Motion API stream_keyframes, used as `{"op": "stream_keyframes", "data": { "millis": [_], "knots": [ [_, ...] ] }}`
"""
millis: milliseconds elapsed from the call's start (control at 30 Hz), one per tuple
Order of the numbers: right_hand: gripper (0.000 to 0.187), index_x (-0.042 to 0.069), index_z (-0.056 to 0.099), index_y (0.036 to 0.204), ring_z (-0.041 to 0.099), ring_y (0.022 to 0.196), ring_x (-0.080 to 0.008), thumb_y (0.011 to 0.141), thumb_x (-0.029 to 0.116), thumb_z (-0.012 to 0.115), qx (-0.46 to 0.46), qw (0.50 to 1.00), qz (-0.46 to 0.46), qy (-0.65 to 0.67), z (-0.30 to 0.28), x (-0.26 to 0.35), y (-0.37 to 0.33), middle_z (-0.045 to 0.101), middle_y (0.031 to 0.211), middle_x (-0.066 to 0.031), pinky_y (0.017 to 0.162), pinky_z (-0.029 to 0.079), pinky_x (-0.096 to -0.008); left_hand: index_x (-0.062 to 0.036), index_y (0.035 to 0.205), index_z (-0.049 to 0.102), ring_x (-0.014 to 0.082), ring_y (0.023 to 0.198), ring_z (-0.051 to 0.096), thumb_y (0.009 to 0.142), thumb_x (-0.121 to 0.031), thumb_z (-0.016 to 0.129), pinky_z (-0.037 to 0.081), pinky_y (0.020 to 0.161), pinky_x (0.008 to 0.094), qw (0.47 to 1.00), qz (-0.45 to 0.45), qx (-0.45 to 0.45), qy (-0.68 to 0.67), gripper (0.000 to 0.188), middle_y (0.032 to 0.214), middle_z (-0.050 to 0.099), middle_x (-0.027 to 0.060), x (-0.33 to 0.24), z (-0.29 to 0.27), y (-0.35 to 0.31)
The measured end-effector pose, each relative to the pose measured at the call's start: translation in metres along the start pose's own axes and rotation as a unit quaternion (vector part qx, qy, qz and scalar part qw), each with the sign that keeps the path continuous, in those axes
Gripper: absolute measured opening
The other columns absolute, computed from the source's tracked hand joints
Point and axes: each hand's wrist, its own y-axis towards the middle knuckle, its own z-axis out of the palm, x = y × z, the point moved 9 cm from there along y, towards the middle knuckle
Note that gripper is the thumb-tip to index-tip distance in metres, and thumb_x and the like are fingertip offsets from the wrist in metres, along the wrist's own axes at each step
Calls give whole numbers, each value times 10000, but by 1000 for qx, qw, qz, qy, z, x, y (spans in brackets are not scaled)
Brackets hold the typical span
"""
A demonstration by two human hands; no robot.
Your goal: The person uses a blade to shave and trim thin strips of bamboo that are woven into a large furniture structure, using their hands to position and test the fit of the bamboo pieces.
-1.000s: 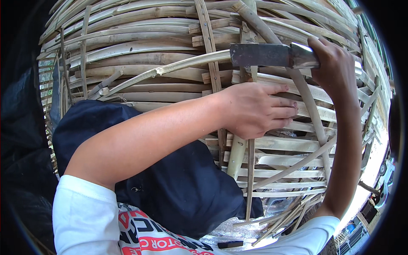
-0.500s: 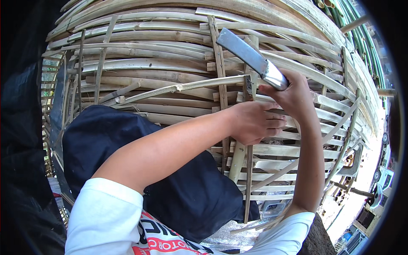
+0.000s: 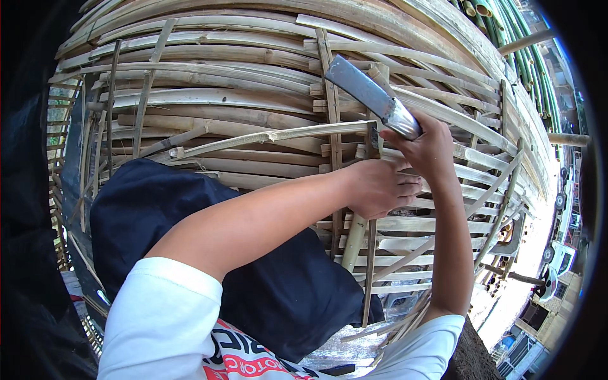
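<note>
A: Where's the blade tool (image 3: 358, 87)?
B: In the R hand (image 3: 428, 142), fist closed round the grip end, blade slanting up-left over the bamboo slats (image 3: 183, 97).
A: L hand (image 3: 378, 189)?
B: Fingers bent, over the top of the upright pole (image 3: 354, 244); can't tell if it's gripping.
A: How'll they handle?
B: Tool's prob. stiff, w/ weight up front; hold the grip, keep off the edge. Pole looks rigid, fairly light, maybe slick; best held mid-length, away from blade.
</note>
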Motion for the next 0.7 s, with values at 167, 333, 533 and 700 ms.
{"op": "stream_keyframes", "data": {
  "millis": [167,333,533,700],
  "knots": [
    [488,113,749,984,695,792,-366,713,506,850,-11,1000,3,-9,1,-1,-1,720,806,-140,705,531,-452,-49,1419,477,217,1461,367,882,-311,582,201,1242,484,1000,1,16,-4,607,1520,463,79,0,1,0],
    [500,120,752,1002,697,801,-362,713,518,844,-7,1000,4,-17,0,-1,2,723,812,-136,716,531,-454,-45,1423,473,209,1464,362,869,-318,599,195,1243,484,999,3,31,-8,630,1523,461,80,0,1,1],
    [498,102,741,958,683,807,-369,715,526,839,-11,1000,-4,-19,-4,-1,3,714,805,-138,729,520,-465,-65,1436,468,202,1466,362,842,-307,621,197,1243,480,999,6,25,21,660,1534,451,76,3,3,1],
    [509,70,731,968,670,771,-361,695,478,868,27,999,-16,-10,1,-2,1,701,783,-142,712,512,-445,-100,1437,478,201,1456,376,834,-303,626,225,1231,473,1000,-8,19,-21,654,1535,452,64,3,4,3]
  ]
}}
